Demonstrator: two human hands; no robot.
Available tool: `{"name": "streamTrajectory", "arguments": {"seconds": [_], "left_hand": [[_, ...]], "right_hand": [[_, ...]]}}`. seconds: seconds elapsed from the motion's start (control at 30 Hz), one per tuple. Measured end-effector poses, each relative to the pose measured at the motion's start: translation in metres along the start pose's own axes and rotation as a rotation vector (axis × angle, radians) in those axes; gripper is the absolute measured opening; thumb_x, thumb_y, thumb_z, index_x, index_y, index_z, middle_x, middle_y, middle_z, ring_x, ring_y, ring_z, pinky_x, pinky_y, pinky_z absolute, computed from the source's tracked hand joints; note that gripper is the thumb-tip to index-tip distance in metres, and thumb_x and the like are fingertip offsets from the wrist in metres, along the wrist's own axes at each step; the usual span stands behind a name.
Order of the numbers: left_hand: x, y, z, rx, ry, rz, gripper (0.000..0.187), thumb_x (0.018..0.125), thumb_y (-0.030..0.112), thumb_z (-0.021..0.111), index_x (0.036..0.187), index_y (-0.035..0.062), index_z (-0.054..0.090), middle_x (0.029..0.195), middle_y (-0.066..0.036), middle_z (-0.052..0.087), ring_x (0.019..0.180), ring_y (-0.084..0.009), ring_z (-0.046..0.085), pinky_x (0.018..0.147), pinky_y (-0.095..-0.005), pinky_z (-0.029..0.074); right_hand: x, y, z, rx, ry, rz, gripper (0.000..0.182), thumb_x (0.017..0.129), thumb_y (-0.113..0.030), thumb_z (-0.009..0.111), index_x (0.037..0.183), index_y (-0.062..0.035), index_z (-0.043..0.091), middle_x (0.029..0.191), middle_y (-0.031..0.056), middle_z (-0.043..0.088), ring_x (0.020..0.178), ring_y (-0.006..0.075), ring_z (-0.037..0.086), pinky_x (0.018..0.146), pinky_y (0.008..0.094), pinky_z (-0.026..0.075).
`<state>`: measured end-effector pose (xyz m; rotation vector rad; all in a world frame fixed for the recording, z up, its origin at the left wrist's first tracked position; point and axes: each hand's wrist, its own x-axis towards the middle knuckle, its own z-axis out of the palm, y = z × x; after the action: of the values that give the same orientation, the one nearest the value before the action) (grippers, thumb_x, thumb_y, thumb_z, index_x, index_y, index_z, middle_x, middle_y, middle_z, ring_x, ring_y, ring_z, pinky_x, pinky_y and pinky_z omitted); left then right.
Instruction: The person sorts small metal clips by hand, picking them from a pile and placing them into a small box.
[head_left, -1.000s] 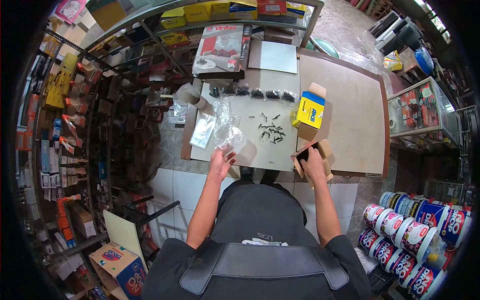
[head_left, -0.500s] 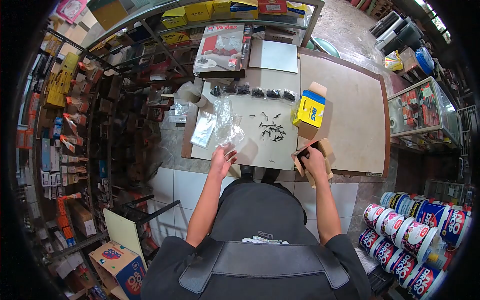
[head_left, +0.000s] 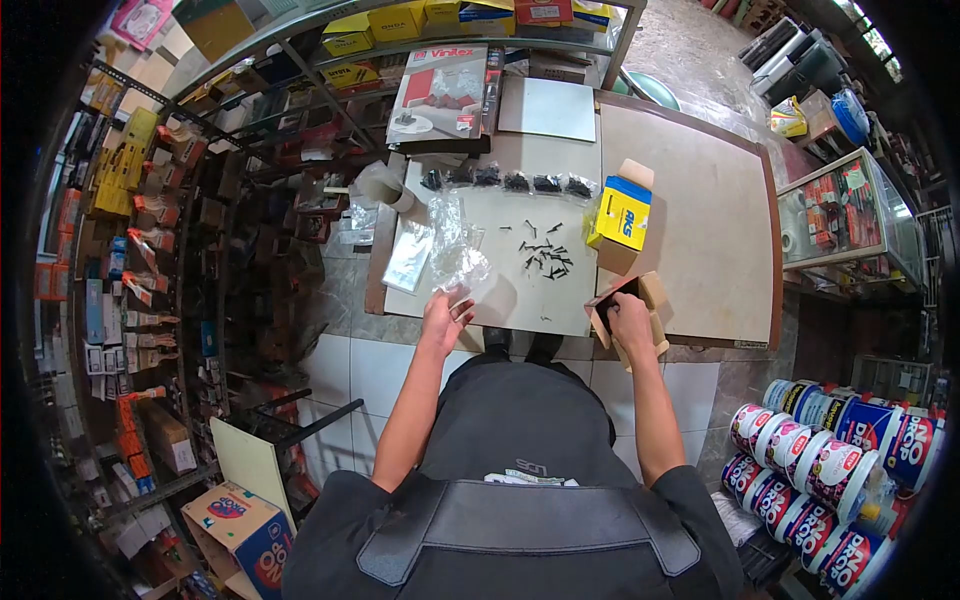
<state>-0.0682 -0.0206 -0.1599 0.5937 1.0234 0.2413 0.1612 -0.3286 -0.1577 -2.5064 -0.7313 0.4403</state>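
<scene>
My left hand is at the table's front edge, fingers curled around the lower end of a clear plastic bag. My right hand reaches into an open cardboard box at the same edge. Its fingertips are hidden inside the box. Between the hands, a loose pile of black screws lies on the table, with a few strays around it. Behind the pile runs a row of small clear packs of black screws. A yellow and blue box stands open beyond my right hand.
Flat plastic bags lie on the left of the table, near a roll-like cup. A Vinilex box and a white board are at the back. Paint buckets stand right, crowded shelves left.
The view has shifted very slightly. Both hands stay almost where they were, the left at the plastic bag and the right inside the cardboard box.
</scene>
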Motion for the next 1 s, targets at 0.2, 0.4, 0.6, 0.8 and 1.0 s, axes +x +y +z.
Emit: {"name": "streamTrajectory", "arguments": {"seconds": [0.2, 0.4, 0.6, 0.8, 1.0], "left_hand": [[-0.002, 0.002, -0.002, 0.001, 0.005, -0.005, 0.032, 0.099, 0.017, 0.054, 0.129, 0.0072, 0.054, 0.120, -0.009, 0.063, 0.097, -0.0217, 0.065, 0.076, -0.0368, 0.054], [0.000, 0.002, -0.006, -0.017, 0.018, -0.012, 0.030, 0.100, 0.017, 0.054, 0.128, 0.0079, 0.055, 0.120, -0.009, 0.063, 0.097, -0.0216, 0.065, 0.076, -0.0367, 0.054], [0.001, 0.003, -0.002, -0.010, 0.016, -0.014, 0.030, 0.100, 0.017, 0.053, 0.128, 0.0075, 0.055, 0.121, -0.009, 0.063, 0.098, -0.0220, 0.064, 0.077, -0.0371, 0.053], [0.003, 0.002, -0.002, -0.011, 0.020, -0.008, 0.030, 0.100, 0.017, 0.050, 0.129, 0.0074, 0.055, 0.121, -0.010, 0.063, 0.098, -0.0221, 0.064, 0.077, -0.0374, 0.053], [-0.001, 0.005, 0.000, -0.005, 0.029, -0.009, 0.030, 0.100, 0.018, 0.050, 0.128, 0.0085, 0.055, 0.121, -0.009, 0.063, 0.099, -0.0219, 0.064, 0.078, -0.0377, 0.053]], "right_hand": [[-0.012, -0.014, -0.010, 0.023, 0.028, -0.014, 0.016, 0.092, -0.011, 0.060, 0.101, 0.0024, 0.063, 0.097, 0.0238, 0.064, 0.097, 0.0443, 0.062, 0.085, 0.0514, 0.050], [-0.019, -0.004, -0.023, 0.130, 0.185, -0.062, 0.017, 0.096, -0.013, 0.059, 0.105, 0.0001, 0.065, 0.090, 0.0210, 0.065, 0.086, 0.0366, 0.065, 0.079, 0.0444, 0.052], [-0.015, 0.007, -0.039, 0.681, -0.092, 0.374, 0.024, 0.101, -0.016, 0.059, 0.119, -0.0024, 0.064, 0.080, 0.0012, 0.061, 0.069, 0.0116, 0.054, 0.064, 0.0286, 0.047], [-0.010, -0.014, -0.055, 1.314, -0.169, 0.389, 0.022, 0.104, -0.014, 0.056, 0.122, -0.0012, 0.061, 0.088, -0.0009, 0.056, 0.076, 0.0083, 0.052, 0.069, 0.0249, 0.047], [0.024, -0.065, -0.027, 1.404, -0.311, 0.351, 0.021, 0.101, -0.011, 0.061, 0.119, 0.0005, 0.061, 0.090, 0.0016, 0.059, 0.082, 0.0105, 0.056, 0.076, 0.0274, 0.051]]}}
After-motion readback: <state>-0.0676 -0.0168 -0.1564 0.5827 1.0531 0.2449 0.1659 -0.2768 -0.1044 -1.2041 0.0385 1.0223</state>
